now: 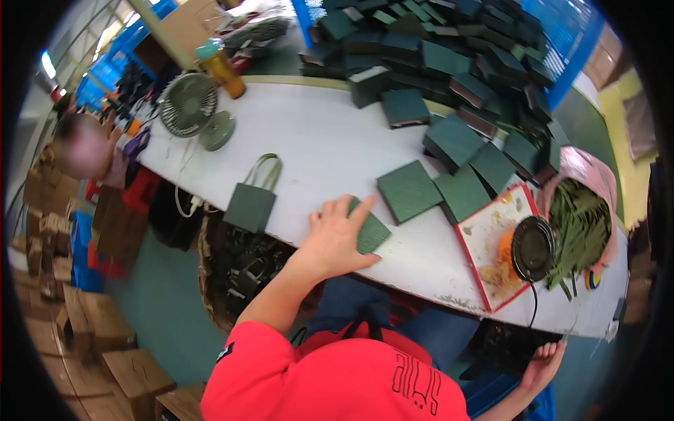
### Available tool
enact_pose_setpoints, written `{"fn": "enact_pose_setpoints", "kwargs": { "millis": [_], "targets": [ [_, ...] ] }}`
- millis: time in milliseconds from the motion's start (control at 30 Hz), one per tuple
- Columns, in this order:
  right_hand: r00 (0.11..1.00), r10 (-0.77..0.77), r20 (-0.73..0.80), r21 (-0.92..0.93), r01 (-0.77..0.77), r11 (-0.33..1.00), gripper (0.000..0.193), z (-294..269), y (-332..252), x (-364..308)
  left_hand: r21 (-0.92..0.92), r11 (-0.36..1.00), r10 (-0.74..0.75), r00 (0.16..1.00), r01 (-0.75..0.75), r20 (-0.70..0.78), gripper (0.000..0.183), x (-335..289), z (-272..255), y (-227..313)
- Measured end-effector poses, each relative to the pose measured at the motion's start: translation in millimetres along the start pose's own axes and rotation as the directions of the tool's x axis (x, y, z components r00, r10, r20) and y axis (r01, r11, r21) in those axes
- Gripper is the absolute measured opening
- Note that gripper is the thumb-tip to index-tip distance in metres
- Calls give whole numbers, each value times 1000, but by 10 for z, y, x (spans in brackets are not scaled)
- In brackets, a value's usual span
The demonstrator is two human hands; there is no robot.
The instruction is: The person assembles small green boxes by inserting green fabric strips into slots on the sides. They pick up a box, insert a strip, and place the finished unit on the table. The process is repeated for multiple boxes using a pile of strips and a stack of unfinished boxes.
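Note:
My left hand [335, 237] lies over a dark green box [372, 235] near the table's front edge. Its fingers and thumb span the box, covering the left part of it. Beside it to the right rests another green box [411, 191], flat on the table. Left of the hand stands a green box with a ribbon loop handle [250, 206]. Down at the lower right, beyond the table's front edge, is my right hand [543, 362], fingers bent and pressed together. What it pinches, if anything, is too small to make out.
Many green boxes [404, 109] are heaped at the back right. A red-rimmed tray [484, 263] holds a round black device [532, 249] with a cord. Green ribbons [579, 224] fill a pink bag. A fan [188, 104] and a bottle [223, 70] stand at the back left. A person sits far left.

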State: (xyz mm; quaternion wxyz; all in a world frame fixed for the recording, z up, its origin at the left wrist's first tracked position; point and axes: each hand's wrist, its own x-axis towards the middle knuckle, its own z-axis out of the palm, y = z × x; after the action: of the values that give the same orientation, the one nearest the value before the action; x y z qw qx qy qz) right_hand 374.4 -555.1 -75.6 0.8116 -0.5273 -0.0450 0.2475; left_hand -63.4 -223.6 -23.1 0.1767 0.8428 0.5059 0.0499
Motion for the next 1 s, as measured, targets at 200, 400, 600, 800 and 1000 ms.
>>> {"fn": "enact_pose_setpoints", "kwargs": {
  "millis": [200, 400, 600, 800, 1000],
  "targets": [
    [980, 9, 198, 269, -63, 961, 11, 350, 67, -552, -330, 918, 249, 967, -221, 44, 100, -45, -63, -13],
    [824, 30, 565, 142, -133, 981, 16, 874, 34, -1018, -917, 269, 780, 626, -296, 27, 113, -194, 68, 292],
    [633, -10, 774, 8, 6, 1000, 14, 1483, 299, -1330, -995, 24, 960, 274, 99, 50, 121, -260, 302, 573],
    [644, 52, 763, -277, 254, 927, 8, 1783, 518, -1384, -998, -25, 981, 190, -60, -36, 126, -334, 301, 565],
    [676, 170, 717, -400, 199, 895, 5, 1814, 647, -1354, -967, -142, 952, 298, 212, -74, 133, -466, 369, 487]
  ]
}}
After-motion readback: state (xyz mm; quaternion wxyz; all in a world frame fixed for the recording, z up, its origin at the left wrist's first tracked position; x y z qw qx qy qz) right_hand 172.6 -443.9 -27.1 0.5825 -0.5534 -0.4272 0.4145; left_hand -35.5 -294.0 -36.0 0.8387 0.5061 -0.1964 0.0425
